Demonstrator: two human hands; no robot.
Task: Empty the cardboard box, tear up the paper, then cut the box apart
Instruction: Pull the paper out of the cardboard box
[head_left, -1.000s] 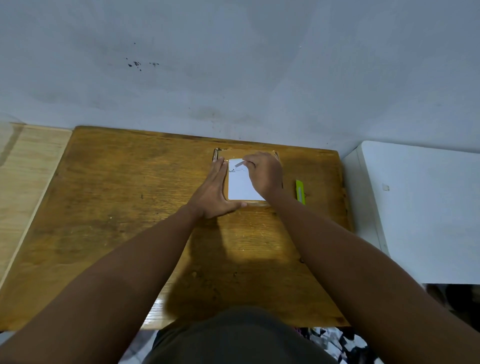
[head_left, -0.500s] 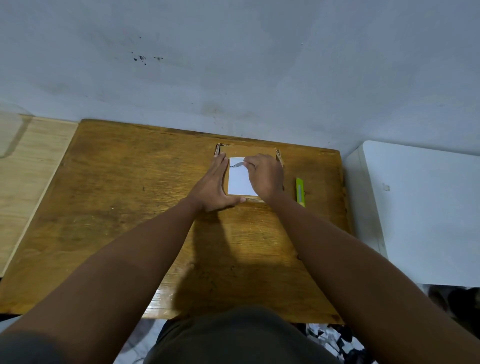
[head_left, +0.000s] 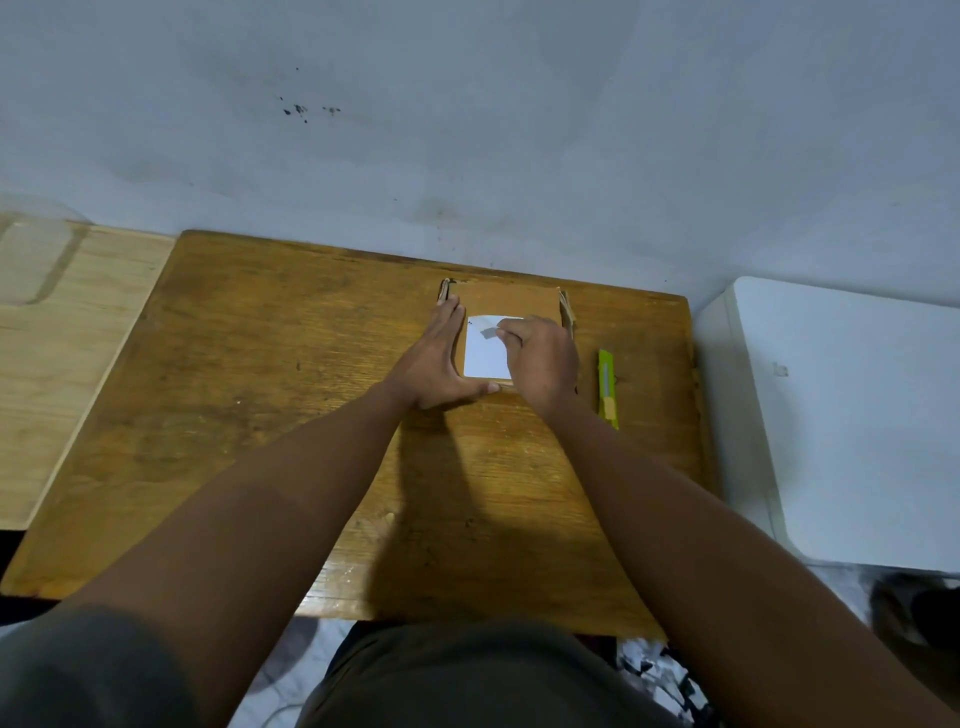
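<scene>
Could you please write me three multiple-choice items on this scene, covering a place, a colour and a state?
1. Where does the utility knife lie?
A. right of the cardboard box
B. on top of the box
C. left of the box

2. What colour is the knife?
A. red
B. yellow-green
C. black

3. How does the left hand lie?
A. clenched in a fist
B. lifted off the table
C. flat, fingers straight, along the box's left edge

Answers: 1 A, it lies on the wooden table beyond the right hand; 2 B, its body is bright yellow-green; 3 C, its straight fingers run along that edge.
</scene>
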